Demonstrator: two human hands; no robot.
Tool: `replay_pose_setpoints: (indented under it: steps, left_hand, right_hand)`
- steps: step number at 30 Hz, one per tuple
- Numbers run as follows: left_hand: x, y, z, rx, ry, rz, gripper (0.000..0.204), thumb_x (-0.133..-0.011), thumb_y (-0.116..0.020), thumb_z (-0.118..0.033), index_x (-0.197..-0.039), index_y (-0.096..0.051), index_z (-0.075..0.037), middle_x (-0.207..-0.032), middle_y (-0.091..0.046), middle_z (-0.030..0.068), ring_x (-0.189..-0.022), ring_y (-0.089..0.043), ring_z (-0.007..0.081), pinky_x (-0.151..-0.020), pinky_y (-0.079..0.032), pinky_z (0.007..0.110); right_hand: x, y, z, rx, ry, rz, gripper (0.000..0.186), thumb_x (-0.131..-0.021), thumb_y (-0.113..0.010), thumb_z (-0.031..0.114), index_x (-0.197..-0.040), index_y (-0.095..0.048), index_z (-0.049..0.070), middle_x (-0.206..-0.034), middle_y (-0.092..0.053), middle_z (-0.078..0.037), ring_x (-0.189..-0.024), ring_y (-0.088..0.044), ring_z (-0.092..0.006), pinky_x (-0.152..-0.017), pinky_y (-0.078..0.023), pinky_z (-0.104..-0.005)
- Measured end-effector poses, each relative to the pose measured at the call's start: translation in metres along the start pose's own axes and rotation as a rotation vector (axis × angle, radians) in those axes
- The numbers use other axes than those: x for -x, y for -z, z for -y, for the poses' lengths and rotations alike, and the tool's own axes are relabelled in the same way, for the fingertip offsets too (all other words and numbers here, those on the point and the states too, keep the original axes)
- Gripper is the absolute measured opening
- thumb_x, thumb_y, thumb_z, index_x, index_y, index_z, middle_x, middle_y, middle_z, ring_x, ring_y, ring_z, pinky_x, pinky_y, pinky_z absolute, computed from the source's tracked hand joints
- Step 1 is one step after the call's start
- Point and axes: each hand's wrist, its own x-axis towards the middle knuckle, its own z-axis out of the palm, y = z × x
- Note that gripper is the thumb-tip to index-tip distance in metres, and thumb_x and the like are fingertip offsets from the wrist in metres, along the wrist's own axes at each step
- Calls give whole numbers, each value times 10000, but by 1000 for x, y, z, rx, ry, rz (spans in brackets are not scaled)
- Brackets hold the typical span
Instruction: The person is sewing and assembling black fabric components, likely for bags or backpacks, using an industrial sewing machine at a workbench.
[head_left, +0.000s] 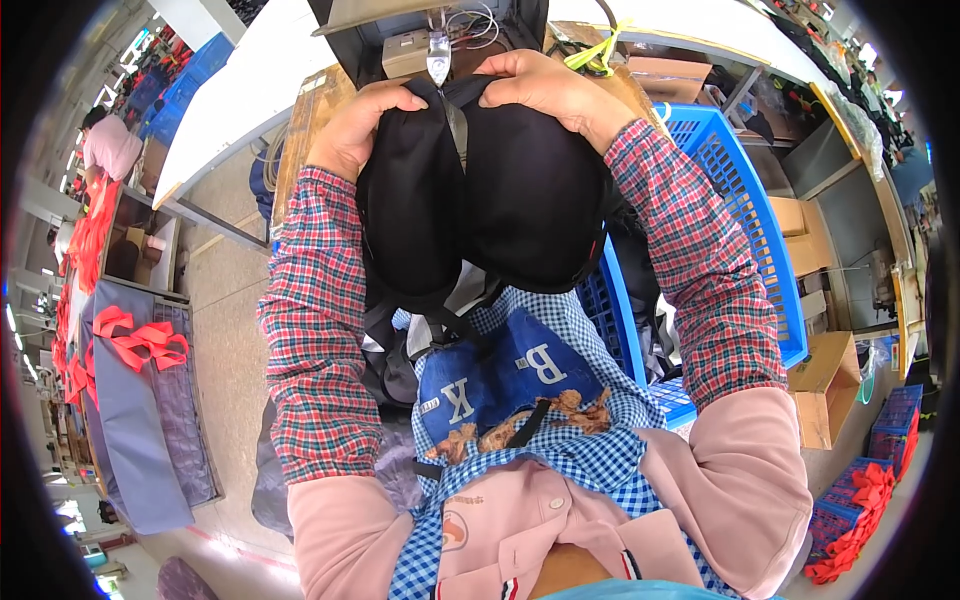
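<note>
A black fabric piece with two rounded, padded halves (535,190) hangs in front of me, perhaps a bag or a padded harness part. Between the halves runs a grey strip (457,128). My left hand (355,122) pinches its top edge left of the strip, thumb on the near face. On the other side my right hand (548,90) grips the same edge, fingers curled over it. Right at that edge, between the hands, stands the pointed metal head of a machine (438,58). Black straps (440,315) dangle below, over my checked apron. Most fingertips are hidden behind the fabric.
A dark machine housing (350,45) with loose wires rises ahead on a wooden bench. Yellow-green ties (600,52) lie to its right. A blue plastic crate (740,190) stands beside my right arm. White tables (235,95) extend left and right; a co-worker (112,145) is far left.
</note>
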Motion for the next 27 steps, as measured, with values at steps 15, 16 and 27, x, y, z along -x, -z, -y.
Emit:
replay_pose_setpoints:
  steps: [15, 16, 27]
  left_hand:
    - [32, 57, 2, 242, 43, -190, 169, -812, -684, -147, -932, -695, -29, -878, -711, 73, -775, -676, 187, -755, -552, 310]
    - [45, 69, -3, 268, 16, -222, 173, -825, -669, -136, -945, -687, -13, -883, -712, 80, -780, -681, 194, -767, -557, 315]
    - [92, -125, -42, 84, -238, -89, 308, -890, -683, -191, -1099, -624, 27, -907, -663, 38, -807, -635, 109, -719, -520, 239]
  right_hand:
    - [23, 45, 17, 279, 137, -322, 330, -818, -664, 187, -1101, -683, 18, -1116, -657, -86, -1026, -607, -205, -909, -468, -293]
    - [54, 103, 17, 629, 392, -332, 425, -869, -637, 274, -1200, -624, 9, -1159, -645, -124, -1087, -594, -232, -967, -438, -303]
    - [153, -66, 58, 563, 286, -346, 546, -864, -699, 345, -1246, -569, -23, -1151, -657, -161, -1066, -611, -204, -936, -464, -328]
